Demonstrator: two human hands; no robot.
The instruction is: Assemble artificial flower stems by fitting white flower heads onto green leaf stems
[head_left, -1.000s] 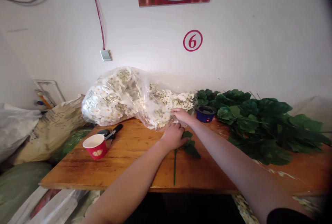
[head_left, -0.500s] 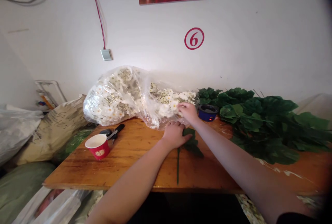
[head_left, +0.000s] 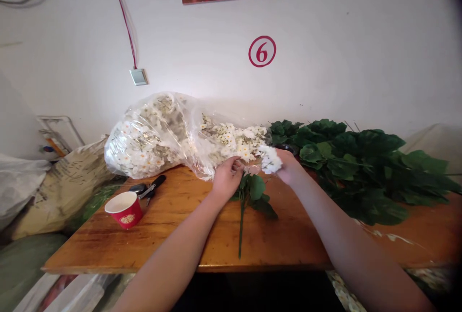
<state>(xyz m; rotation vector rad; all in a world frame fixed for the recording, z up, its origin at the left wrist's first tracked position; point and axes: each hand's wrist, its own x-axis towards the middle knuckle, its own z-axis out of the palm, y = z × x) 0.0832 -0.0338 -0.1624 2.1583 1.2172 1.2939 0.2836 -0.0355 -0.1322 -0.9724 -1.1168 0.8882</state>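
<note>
In the head view my right hand is closed around a small bunch of white artificial flowers, held just above the table. My left hand has its fingers curled at the upper end of a green artificial leaf spray; what sits between the fingertips is too small to make out. The spray's bare stem points toward the table's front edge. Behind both hands, a clear plastic bag bulges with many more white flowers with yellow centres. Its opening faces my right hand.
A red paper cup stands at the table's left, beside black-handled scissors. A dark pot is partly hidden behind my right hand. Green leaf sprays are heaped at right. Sacks lie left of the wooden table.
My right hand has come away from the flower heap to the right with a white bunch in it. My left hand has lifted off the leaf spray's leaves, its fingers now curled. The view shifted slightly.
</note>
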